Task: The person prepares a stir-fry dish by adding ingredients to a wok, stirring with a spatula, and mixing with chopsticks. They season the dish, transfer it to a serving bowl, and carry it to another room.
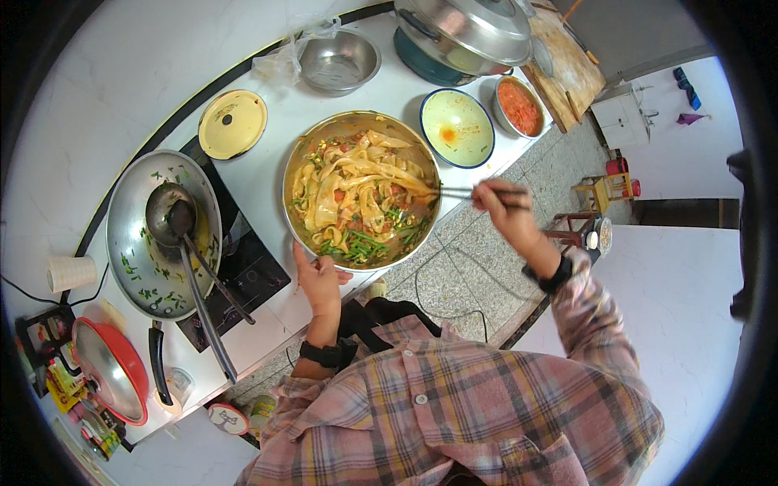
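Note:
A large round metal basin (289, 225) holds wide noodles (346, 176) with green vegetable pieces and red chunks. My right hand (507, 209) grips dark chopsticks (456, 192), whose tips reach into the noodles at the basin's right side. Against the lower left rim rests my left hand (319, 279), its fingers spread and nothing grasped. To the right of the basin stands a pale yellow enamel bowl (465, 118) with a dark blue rim and orange residue. Beside that bowl is a metal bowl of red food (519, 106), possibly chopped tomato.
At left, a wok (127, 237) holding two ladles overlaps a black cooktop (261, 273). Behind the basin are a yellow enamel lid (233, 124), an empty metal bowl (340, 61) and a lidded steel pot (465, 36). A red pan (130, 364) with a lid stands lower left.

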`<control>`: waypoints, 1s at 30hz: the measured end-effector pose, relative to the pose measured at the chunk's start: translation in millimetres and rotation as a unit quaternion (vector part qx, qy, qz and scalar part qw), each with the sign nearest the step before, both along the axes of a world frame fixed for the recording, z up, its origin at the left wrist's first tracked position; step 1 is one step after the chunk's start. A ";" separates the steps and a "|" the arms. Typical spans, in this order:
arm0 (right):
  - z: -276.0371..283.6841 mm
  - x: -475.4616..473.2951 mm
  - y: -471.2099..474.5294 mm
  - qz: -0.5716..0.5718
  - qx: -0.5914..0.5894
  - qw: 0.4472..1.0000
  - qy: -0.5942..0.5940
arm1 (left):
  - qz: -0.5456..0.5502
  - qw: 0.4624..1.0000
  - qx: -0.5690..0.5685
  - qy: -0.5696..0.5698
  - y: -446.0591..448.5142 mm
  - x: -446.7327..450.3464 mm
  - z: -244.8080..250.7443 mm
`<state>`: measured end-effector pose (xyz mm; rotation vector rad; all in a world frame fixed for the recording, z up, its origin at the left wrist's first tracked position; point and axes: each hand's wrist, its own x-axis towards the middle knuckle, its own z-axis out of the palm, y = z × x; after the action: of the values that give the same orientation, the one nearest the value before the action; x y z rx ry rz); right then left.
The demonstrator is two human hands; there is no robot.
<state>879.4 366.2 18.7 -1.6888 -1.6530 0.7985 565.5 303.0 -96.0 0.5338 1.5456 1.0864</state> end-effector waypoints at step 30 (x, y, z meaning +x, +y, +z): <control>-0.1 -84.6 -24.3 -0.117 0.001 0.967 0.227 | -0.066 0.996 0.002 -0.059 -4.1 -14.7 -4.9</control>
<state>794.8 341.9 18.6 -1.5208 -1.1207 0.9751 550.9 298.9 -100.8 0.5554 1.3858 1.0022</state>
